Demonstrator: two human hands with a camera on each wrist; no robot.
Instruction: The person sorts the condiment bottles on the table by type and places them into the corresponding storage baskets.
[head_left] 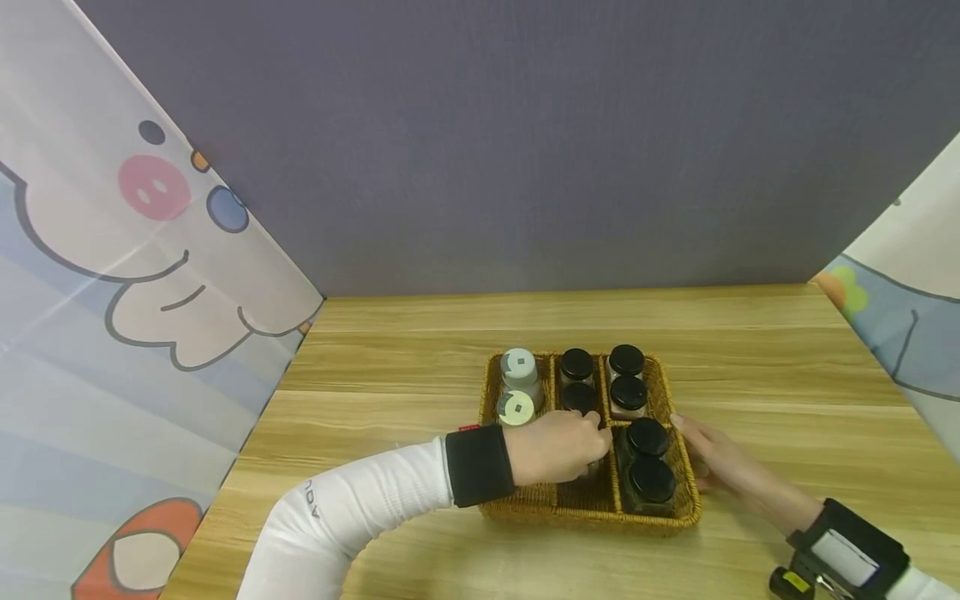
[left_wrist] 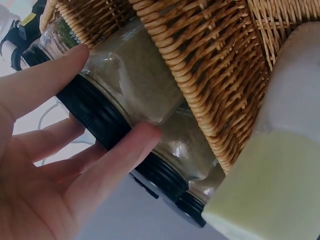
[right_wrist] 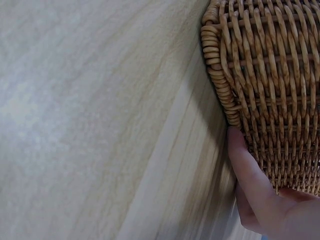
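Observation:
A woven basket (head_left: pixel 585 520) with several compartments stands on the wooden table. My left hand (head_left: pixel 558 447) reaches over its middle, and in the left wrist view thumb and fingers grip a glass jar with a black lid (left_wrist: pixel 97 112). Brownish-grey contents show through its glass; in the head view the hand mostly hides this jar. More black-lidded jars (left_wrist: pixel 175 145) stand beyond it. At the basket's right side, my right hand (head_left: pixel 731 467) has its fingertips at the rim. The right wrist view shows a straight finger (right_wrist: pixel 250 172) lying against the woven wall (right_wrist: pixel 280 100).
White-capped bottles (head_left: pixel 519 368) stand in the left compartment, near the left forearm. Black-lidded jars (head_left: pixel 626 360) fill the back right compartment, and others (head_left: pixel 652 479) the front right one. A grey panel (head_left: pixel 525 167) rises behind the table (head_left: pixel 405 333). A small black device (head_left: pixel 791 583) is by the right wrist.

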